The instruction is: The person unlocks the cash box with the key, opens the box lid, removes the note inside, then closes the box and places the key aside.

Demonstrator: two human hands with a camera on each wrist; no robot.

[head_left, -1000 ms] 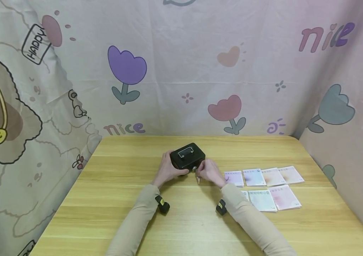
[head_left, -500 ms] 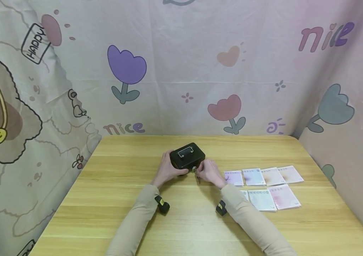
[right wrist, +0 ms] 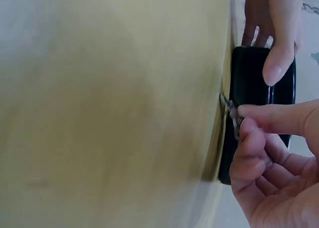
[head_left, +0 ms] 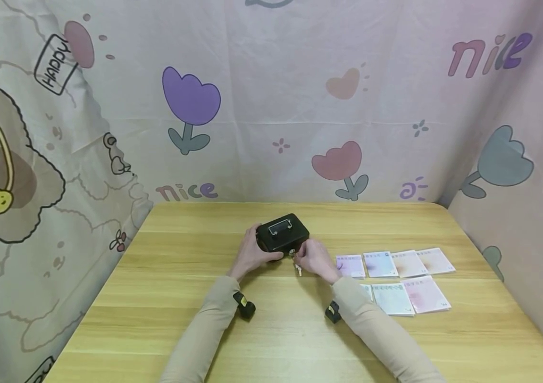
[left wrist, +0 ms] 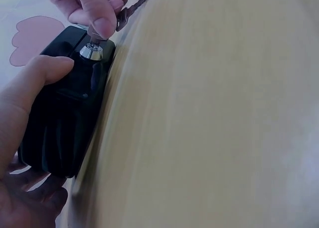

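A small black cash box (head_left: pixel 295 232) with a folding metal handle (head_left: pixel 280 227) on its lid sits shut on the table. My left hand (head_left: pixel 252 252) holds the box at its left end, thumb (left wrist: pixel 56 68) on the front face and fingers behind. On that front is a silver lock cylinder (left wrist: pixel 92 52). My right hand (head_left: pixel 316 258) pinches a key at the lock between thumb and forefinger, which mostly cover its head. A second key (left wrist: pixel 133 9) dangles from the same fingers. In the right wrist view, the keys (right wrist: pixel 232 112) show beside the right fingertips.
To the right of the box, several paper notes in pastel colours lie in two rows, such as a blue one (head_left: pixel 380 265) and a pink one (head_left: pixel 425 294). The wooden table (head_left: pixel 180 255) meets a printed cloth (head_left: pixel 261 165) at its back edge.
Both hands keep their places on the box and at the lock. The dangling key has swung a little, dark half a second ago and bright now. The head view has shifted slightly.
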